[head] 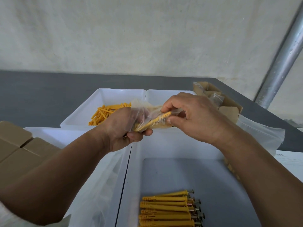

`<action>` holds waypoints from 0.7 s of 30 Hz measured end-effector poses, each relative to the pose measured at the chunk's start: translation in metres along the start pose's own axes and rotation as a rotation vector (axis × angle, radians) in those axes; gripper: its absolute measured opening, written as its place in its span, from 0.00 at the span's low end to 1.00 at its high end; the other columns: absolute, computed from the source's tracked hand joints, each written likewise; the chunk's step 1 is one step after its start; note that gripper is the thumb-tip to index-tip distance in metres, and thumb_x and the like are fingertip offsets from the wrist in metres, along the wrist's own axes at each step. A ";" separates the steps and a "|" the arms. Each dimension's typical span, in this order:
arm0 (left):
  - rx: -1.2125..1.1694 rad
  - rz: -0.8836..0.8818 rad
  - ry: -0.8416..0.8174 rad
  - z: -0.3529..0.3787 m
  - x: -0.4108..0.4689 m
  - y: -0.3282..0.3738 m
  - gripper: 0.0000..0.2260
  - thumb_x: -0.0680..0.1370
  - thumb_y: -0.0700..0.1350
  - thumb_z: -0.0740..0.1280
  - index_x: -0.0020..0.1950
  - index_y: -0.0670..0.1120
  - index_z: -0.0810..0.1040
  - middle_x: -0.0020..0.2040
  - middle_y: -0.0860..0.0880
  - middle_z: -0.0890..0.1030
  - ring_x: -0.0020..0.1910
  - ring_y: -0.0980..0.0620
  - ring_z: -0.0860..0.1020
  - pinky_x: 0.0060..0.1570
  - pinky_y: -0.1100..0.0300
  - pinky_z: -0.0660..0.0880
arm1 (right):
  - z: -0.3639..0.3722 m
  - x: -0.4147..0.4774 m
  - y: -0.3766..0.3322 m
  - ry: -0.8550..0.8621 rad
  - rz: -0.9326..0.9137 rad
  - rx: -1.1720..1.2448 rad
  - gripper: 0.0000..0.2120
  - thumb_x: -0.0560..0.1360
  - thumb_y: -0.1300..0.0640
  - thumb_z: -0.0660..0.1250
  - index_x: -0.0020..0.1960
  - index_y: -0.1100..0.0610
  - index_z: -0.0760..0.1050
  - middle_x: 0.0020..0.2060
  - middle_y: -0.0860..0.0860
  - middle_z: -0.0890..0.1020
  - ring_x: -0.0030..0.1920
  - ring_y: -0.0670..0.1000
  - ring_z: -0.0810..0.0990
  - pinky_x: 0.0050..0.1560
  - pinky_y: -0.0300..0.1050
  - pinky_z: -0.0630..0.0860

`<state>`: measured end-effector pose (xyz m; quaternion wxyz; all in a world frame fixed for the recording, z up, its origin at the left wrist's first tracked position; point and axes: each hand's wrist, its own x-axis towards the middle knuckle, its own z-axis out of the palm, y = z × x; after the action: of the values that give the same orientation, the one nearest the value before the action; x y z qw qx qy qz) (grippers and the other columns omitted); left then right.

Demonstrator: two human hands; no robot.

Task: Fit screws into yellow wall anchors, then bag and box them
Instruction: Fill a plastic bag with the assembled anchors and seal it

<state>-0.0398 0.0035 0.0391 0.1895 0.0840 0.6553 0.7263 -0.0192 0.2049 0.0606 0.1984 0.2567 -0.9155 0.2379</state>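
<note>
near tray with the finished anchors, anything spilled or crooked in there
Nothing stands out. The finished anchors lie side by side in a tidy row in the near tray, screw heads all pointing right; none lie loose on its floor.

A pale, mottled wall (131,35) stands behind a dark grey table (32,95), a metal pole (282,61) leaning right.
</note>
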 end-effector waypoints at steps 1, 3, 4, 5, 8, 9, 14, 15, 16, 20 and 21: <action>0.001 -0.004 0.000 0.000 -0.001 0.001 0.21 0.72 0.31 0.53 0.31 0.45 0.82 0.33 0.47 0.80 0.30 0.51 0.77 0.15 0.68 0.60 | 0.000 0.000 0.000 0.007 -0.006 -0.008 0.08 0.73 0.58 0.72 0.50 0.48 0.80 0.43 0.44 0.79 0.46 0.46 0.76 0.47 0.40 0.71; 0.015 -0.005 -0.007 0.002 -0.002 0.001 0.21 0.73 0.31 0.53 0.31 0.45 0.82 0.33 0.47 0.80 0.30 0.51 0.77 0.16 0.68 0.60 | 0.001 0.001 0.000 0.019 -0.016 -0.013 0.07 0.73 0.59 0.72 0.49 0.49 0.80 0.42 0.44 0.78 0.46 0.47 0.76 0.49 0.44 0.74; 0.024 0.000 -0.009 0.003 -0.002 0.001 0.22 0.73 0.31 0.53 0.29 0.46 0.82 0.32 0.47 0.80 0.30 0.51 0.78 0.16 0.69 0.60 | 0.001 0.001 0.001 0.023 -0.024 -0.014 0.07 0.73 0.59 0.73 0.48 0.49 0.80 0.42 0.44 0.78 0.46 0.47 0.77 0.49 0.46 0.75; 0.030 0.007 -0.007 0.004 -0.002 0.001 0.23 0.74 0.31 0.54 0.28 0.47 0.82 0.32 0.48 0.80 0.30 0.51 0.78 0.16 0.69 0.60 | 0.001 0.001 0.001 0.027 -0.030 -0.015 0.07 0.73 0.59 0.73 0.48 0.50 0.80 0.42 0.45 0.78 0.46 0.47 0.77 0.49 0.48 0.75; 0.049 0.023 0.002 0.006 -0.004 0.002 0.23 0.74 0.31 0.55 0.28 0.47 0.82 0.33 0.49 0.81 0.30 0.52 0.79 0.17 0.69 0.60 | 0.001 0.002 0.001 0.052 -0.045 -0.006 0.06 0.72 0.61 0.73 0.46 0.51 0.80 0.41 0.47 0.78 0.44 0.48 0.77 0.48 0.51 0.76; 0.056 0.028 -0.001 0.006 -0.005 0.002 0.22 0.74 0.32 0.56 0.28 0.47 0.82 0.34 0.49 0.81 0.31 0.52 0.79 0.17 0.69 0.60 | 0.002 0.002 0.001 0.061 -0.049 -0.006 0.05 0.72 0.61 0.73 0.45 0.52 0.80 0.41 0.47 0.78 0.44 0.48 0.77 0.48 0.51 0.76; 0.069 0.028 0.018 0.008 -0.007 0.004 0.21 0.75 0.34 0.56 0.31 0.48 0.84 0.35 0.48 0.81 0.32 0.52 0.79 0.17 0.68 0.60 | 0.003 0.002 0.001 0.133 -0.055 -0.033 0.03 0.71 0.58 0.75 0.43 0.54 0.81 0.39 0.48 0.79 0.42 0.50 0.77 0.44 0.50 0.75; 0.068 0.030 0.024 0.009 -0.007 0.004 0.21 0.76 0.34 0.57 0.32 0.49 0.84 0.36 0.48 0.82 0.32 0.52 0.79 0.17 0.68 0.60 | 0.003 0.002 0.001 0.152 -0.064 -0.047 0.04 0.71 0.58 0.74 0.43 0.54 0.80 0.39 0.48 0.78 0.41 0.50 0.77 0.43 0.50 0.75; 0.064 0.033 0.025 0.010 -0.007 0.004 0.20 0.76 0.35 0.57 0.33 0.49 0.85 0.37 0.48 0.83 0.32 0.52 0.79 0.17 0.68 0.60 | 0.002 0.002 0.000 0.172 -0.080 -0.060 0.04 0.71 0.58 0.74 0.43 0.55 0.80 0.38 0.48 0.77 0.40 0.51 0.76 0.42 0.50 0.74; 0.017 0.050 0.044 0.012 -0.007 0.006 0.10 0.70 0.40 0.62 0.42 0.47 0.84 0.38 0.49 0.84 0.31 0.51 0.79 0.17 0.69 0.60 | 0.001 0.003 -0.003 0.215 -0.145 -0.078 0.06 0.70 0.61 0.74 0.41 0.59 0.77 0.35 0.50 0.77 0.38 0.52 0.74 0.38 0.49 0.73; 0.030 0.061 0.045 0.012 -0.007 0.006 0.10 0.68 0.42 0.63 0.41 0.47 0.84 0.37 0.49 0.84 0.30 0.52 0.79 0.18 0.69 0.60 | 0.001 0.003 -0.004 0.215 -0.147 -0.063 0.06 0.70 0.61 0.74 0.40 0.59 0.77 0.35 0.50 0.77 0.38 0.51 0.74 0.38 0.48 0.73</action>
<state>-0.0295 0.0117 0.0474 0.1511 0.0905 0.6673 0.7237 -0.0199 0.2002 0.0624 0.3203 0.2898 -0.8746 0.2202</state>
